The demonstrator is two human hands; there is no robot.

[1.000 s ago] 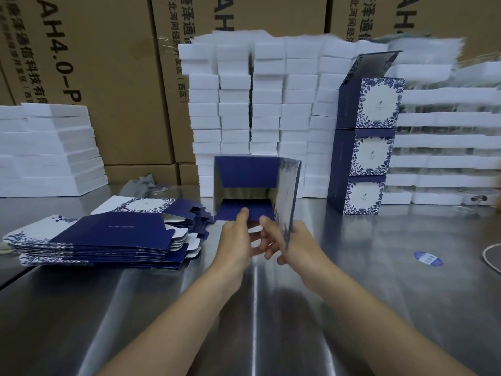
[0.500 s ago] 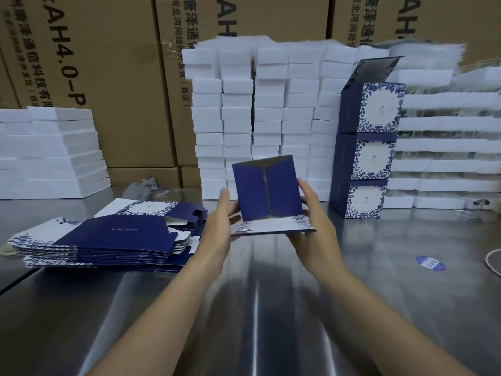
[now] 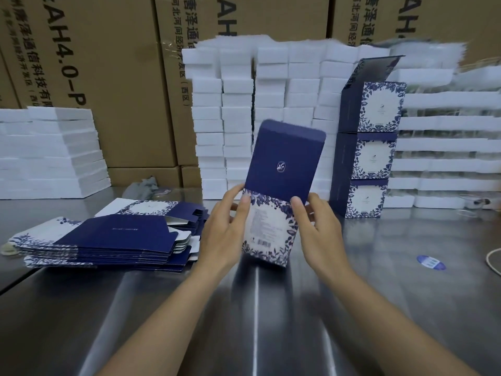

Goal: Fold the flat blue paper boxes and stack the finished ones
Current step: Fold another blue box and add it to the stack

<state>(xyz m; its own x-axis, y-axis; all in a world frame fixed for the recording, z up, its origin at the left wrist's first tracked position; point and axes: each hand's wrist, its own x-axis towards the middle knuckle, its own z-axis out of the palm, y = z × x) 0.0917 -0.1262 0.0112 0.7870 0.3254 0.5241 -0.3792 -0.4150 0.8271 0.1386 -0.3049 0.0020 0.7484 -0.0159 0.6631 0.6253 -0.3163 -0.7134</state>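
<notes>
I hold a blue paper box [image 3: 282,169] upright above the steel table, its plain blue lid flap pointing up and its white, leaf-patterned face toward me. My left hand [image 3: 225,229] grips the box's left side and my right hand [image 3: 317,226] grips its right side. A pile of flat blue boxes [image 3: 108,237] lies on the table to the left. Three folded boxes stand stacked [image 3: 366,150] at the right, the top one with its lid open.
White foam blocks [image 3: 244,118] are piled high behind the box, with more at the far left [image 3: 48,153] and right [image 3: 444,131]. Brown cartons [image 3: 108,77] form the back wall. A blue sticker [image 3: 431,261] and a cord [image 3: 492,259] lie on the steel table [image 3: 257,308] at right.
The box has been turned in my hands: first its open inside faced me, then its closed bottom flaps, and now its printed face with the lid flap raised.
</notes>
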